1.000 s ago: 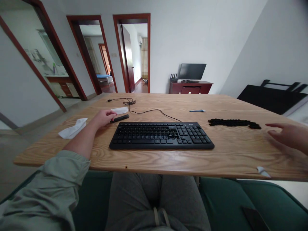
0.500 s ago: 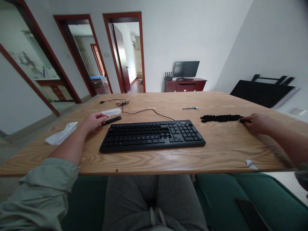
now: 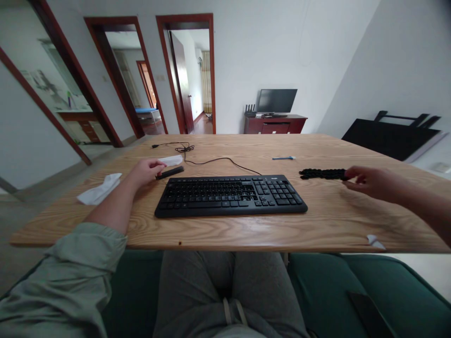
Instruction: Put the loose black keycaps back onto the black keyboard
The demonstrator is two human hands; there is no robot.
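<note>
A black keyboard [image 3: 230, 195] lies in the middle of the wooden table [image 3: 246, 230], its cable [image 3: 218, 161] running to the far side. My left hand [image 3: 146, 172] rests left of the keyboard, fingers curled at the end of a thin black bar [image 3: 170, 172]. A white tissue [image 3: 171, 160] lies just behind that hand. My right hand [image 3: 369, 182] hovers at the right end of a row of loose black keycaps [image 3: 322, 174], fingers bent in a pinch; what it holds is too small to see.
A crumpled white tissue [image 3: 99, 189] lies at the table's left. A small blue tool [image 3: 283, 158] lies behind the keyboard. A scrap of white paper [image 3: 375, 241] sits at the near right edge. A dark phone [image 3: 369, 317] rests on the green sofa.
My right hand moved left to the end of the keycap row, touched it, then lifted slightly with fingers pinched. My left hand has stayed by the black bar.
</note>
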